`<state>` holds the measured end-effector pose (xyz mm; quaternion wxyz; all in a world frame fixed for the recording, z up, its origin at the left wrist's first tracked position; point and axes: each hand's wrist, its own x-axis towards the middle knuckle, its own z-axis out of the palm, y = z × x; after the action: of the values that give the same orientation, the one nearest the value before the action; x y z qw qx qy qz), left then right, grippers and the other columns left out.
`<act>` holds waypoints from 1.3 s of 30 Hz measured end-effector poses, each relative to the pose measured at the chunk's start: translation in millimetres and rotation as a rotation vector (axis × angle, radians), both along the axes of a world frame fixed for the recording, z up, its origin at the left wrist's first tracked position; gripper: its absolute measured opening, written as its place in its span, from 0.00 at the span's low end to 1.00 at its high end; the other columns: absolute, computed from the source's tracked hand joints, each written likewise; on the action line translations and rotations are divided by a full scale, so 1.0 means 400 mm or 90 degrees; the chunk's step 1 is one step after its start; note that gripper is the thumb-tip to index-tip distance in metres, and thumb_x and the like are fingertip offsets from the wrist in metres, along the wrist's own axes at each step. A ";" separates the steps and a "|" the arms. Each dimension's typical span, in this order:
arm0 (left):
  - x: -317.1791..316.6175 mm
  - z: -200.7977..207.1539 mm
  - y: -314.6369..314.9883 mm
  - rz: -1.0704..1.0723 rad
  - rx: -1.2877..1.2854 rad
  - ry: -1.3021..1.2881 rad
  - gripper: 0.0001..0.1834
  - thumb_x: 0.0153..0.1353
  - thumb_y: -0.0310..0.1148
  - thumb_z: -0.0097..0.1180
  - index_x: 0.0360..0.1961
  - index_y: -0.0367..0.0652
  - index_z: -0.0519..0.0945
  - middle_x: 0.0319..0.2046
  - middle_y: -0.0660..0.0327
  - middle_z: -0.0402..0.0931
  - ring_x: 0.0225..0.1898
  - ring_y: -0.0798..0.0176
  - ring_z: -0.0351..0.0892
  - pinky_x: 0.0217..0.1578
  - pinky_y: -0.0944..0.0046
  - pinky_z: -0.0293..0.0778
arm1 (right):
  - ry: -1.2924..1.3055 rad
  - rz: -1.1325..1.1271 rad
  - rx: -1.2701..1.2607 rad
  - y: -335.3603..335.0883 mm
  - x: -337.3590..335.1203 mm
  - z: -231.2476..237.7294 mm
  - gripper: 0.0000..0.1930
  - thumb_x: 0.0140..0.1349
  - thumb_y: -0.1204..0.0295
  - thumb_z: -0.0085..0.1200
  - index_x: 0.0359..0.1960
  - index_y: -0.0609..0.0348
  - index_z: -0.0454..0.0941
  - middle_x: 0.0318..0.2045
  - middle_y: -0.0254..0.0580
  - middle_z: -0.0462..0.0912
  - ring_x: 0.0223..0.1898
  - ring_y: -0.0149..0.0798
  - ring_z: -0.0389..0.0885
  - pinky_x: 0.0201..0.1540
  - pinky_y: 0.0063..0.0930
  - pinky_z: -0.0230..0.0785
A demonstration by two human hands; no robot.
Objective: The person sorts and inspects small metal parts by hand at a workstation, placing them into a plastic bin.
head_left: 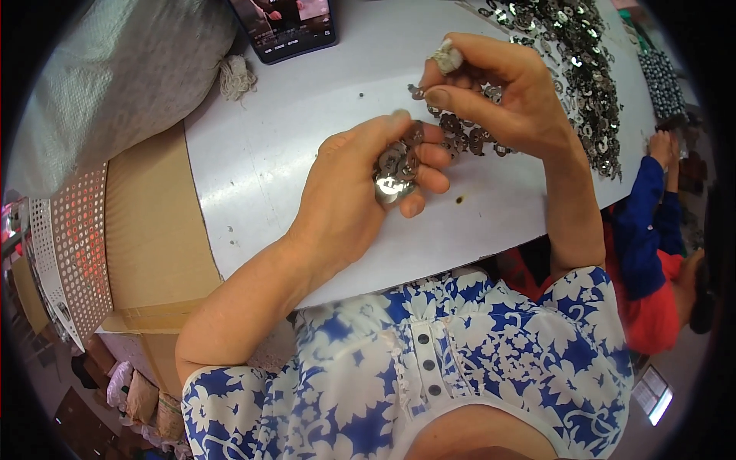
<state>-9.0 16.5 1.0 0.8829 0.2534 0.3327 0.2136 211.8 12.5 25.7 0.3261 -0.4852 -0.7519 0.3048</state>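
Here, a white table (268, 153) is seen, filling the middle of the view, with a grey sack (115, 84) lying at its far left and a brown cardboard box (153, 230) pressed against its left edge. A big heap of small metal rings (583, 69) is spread over the far right part of the table. A phone (287, 27) with a lit screen is placed at the far edge. At the right, another person's blue sleeve (644, 222) is visible. The left hand (360, 192) is curled around a stack of metal rings (395, 169), held above the table centre. The right hand (498, 92) is closed, and one small ring (416, 92) is pinched between its thumb and forefinger, just beyond the stack.
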 end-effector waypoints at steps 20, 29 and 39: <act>-0.004 0.010 0.000 0.028 0.033 -0.025 0.11 0.69 0.30 0.55 0.47 0.33 0.79 0.36 0.56 0.81 0.32 0.68 0.82 0.22 0.74 0.71 | -0.191 0.029 0.090 0.006 0.028 -0.052 0.07 0.56 0.78 0.64 0.33 0.63 0.79 0.26 0.40 0.81 0.24 0.37 0.80 0.30 0.30 0.73; -0.001 0.002 0.000 -0.005 0.080 -0.033 0.16 0.73 0.38 0.51 0.46 0.34 0.79 0.36 0.55 0.82 0.33 0.65 0.83 0.21 0.72 0.71 | -0.098 -0.061 -0.082 -0.001 0.058 0.009 0.04 0.64 0.78 0.61 0.36 0.65 0.79 0.26 0.26 0.76 0.27 0.20 0.70 0.31 0.17 0.65; -0.006 -0.002 0.013 0.034 -0.071 -0.060 0.21 0.74 0.44 0.49 0.46 0.33 0.80 0.36 0.55 0.83 0.34 0.63 0.83 0.19 0.73 0.68 | -0.036 0.053 -0.123 -0.009 0.052 0.045 0.10 0.55 0.76 0.67 0.34 0.64 0.78 0.27 0.43 0.81 0.22 0.37 0.79 0.28 0.28 0.73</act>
<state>-11.4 21.6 0.4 0.9041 0.1848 0.3091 0.2299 232.6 8.9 43.7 0.2432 -0.4910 -0.7473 0.3757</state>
